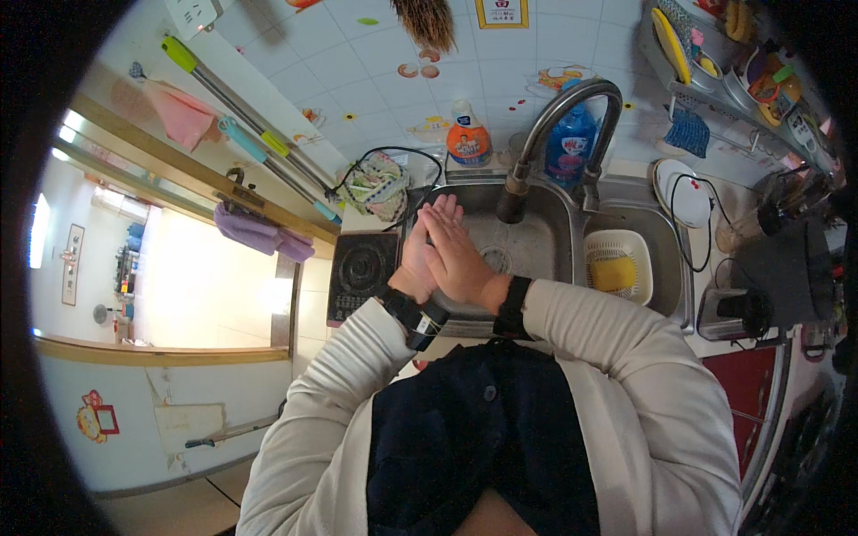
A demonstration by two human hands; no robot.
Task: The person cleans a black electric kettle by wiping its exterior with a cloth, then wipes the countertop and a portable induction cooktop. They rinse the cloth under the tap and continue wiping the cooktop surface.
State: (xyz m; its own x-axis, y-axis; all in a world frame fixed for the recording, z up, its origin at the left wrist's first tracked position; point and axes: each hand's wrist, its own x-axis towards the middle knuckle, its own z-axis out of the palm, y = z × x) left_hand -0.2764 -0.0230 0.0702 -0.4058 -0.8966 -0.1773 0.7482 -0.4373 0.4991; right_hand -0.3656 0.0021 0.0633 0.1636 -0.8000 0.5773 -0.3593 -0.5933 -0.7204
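My right hand (457, 258) lies against my left hand (415, 260), palm to palm, over the left rim of a stainless steel sink basin (546, 251). The fingers of both are stretched out flat, and nothing shows between them. Much of the left palm is hidden behind the right hand. Black bands (513, 307) circle both wrists, the left one carrying a small box (427, 324). To the right of my hands, a gooseneck faucet (549, 110) arches over the basin, its dark spout (512, 204) pointing down. No running water can be made out.
An induction cooktop (362, 268) and a bunched cloth (379, 187) adjoin the sink's left side. Behind stand an orange cleaner bottle (469, 141) and a blue bottle (568, 147). The right basin holds a white basket (643, 258) with a yellow sponge (613, 273). Plates (682, 191) lean farther right.
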